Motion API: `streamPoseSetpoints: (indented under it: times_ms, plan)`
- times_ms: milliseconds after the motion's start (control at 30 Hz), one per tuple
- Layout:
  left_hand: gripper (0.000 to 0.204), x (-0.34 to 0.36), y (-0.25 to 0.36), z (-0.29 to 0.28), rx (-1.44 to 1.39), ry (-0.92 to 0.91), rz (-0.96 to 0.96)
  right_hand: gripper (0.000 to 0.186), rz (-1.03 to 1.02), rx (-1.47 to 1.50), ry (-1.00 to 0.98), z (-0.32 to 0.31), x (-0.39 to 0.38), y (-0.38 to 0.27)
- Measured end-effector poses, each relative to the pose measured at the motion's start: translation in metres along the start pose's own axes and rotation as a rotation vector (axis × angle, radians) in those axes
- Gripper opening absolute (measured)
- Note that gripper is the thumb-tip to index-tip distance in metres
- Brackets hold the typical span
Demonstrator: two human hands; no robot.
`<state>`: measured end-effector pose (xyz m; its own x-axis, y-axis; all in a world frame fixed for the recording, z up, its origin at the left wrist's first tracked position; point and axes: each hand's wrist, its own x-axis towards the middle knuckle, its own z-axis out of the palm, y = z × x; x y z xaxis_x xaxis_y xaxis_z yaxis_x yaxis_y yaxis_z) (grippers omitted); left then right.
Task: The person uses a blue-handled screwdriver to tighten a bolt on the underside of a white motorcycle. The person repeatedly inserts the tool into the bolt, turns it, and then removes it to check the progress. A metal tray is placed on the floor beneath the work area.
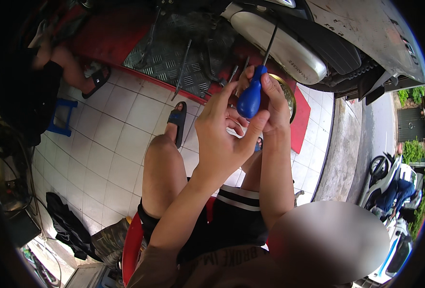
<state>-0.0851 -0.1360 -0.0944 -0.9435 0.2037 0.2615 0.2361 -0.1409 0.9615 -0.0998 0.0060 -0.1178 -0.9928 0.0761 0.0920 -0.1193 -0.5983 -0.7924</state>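
Note:
My right hand (270, 98) grips a blue-handled screwdriver (252, 98), its long metal shaft pointing up toward the silver exhaust muffler (279, 45) of a motorbike. Close beside the bulbous end of the handle is my left hand (224, 129), its fingers apart and loosely curved, the thumb near the handle's base; whether it touches the handle is hard to tell. Behind my hands, a round metal dish (289, 101) is partly hidden. Loose tools, including a long metal bar (182, 67), lie on a red platform with a treadplate surface (140, 57).
I sit on a red seat (131, 245) over white tiles. Another person's leg (75, 72) and a blue stool (63, 115) are at left; dark cloth (66, 225) lies lower left. At right, beyond the floor's edge, are a street (371, 125), scooters and a person (397, 192).

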Motion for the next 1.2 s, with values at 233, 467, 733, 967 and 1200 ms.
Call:
streamPoseSetpoints:
  times_ms: [233, 467, 733, 967, 1200]
  plan:
    - [0.046, 0.001, -0.016, -0.006, 0.417, 0.072, 0.428, 0.038, 0.031, 0.089, 0.085, -0.001, -0.002, 0.001]
    - [0.041, -0.006, -0.007, -0.006, 0.180, 0.022, 0.153, 0.042, 0.030, 0.266, -0.021, -0.001, 0.003, 0.005]
    - [0.046, -0.002, -0.014, -0.013, 0.221, 0.027, 0.314, 0.038, 0.031, 0.215, -0.041, -0.013, 0.002, 0.011]
    - [0.039, 0.005, -0.023, -0.020, 0.408, 0.076, 0.539, 0.046, 0.040, -0.037, 0.160, 0.003, -0.003, 0.008]
    - [0.033, 0.004, -0.018, -0.013, 0.149, 0.117, 0.341, 0.041, 0.020, 0.185, -0.048, -0.007, 0.001, 0.014]
